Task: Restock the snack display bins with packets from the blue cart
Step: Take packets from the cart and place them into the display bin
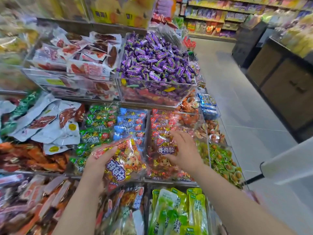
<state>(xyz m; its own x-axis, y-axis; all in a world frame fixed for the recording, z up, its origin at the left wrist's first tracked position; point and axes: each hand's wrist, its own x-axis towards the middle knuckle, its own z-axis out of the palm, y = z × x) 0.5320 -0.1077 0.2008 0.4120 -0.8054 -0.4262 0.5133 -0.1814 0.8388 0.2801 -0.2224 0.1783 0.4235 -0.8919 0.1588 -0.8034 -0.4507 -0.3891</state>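
Left hand (96,164) grips a red-and-gold packet (123,160) by its left edge, thumb across the top and fingers curled beneath. It holds the packet tilted above the front of the middle tier, over the divide between the green packets (99,123) and the blue packets (130,123). Right hand (185,150) is stretched into the red bin (148,126) just to the right, where it clasps a second packet (165,147) of the same kind, fingers over its top edge and thumb under its label. That packet lies on the heap of like packets filling the bin, and the two held packets nearly touch. On the tier above, a clear bin (169,92) is heaped with purple sweets (157,61), and beside it to the left lie flat packs (88,65) of reddish meat. Below the hands, at the front, long green packs (177,212) stand in a row. Right of the red bin sit small green-wrapped snacks (221,158). Grey floor (245,99) runs along the right, with stocked shelves (220,19) at the far end. Much of the left edge is blurred.
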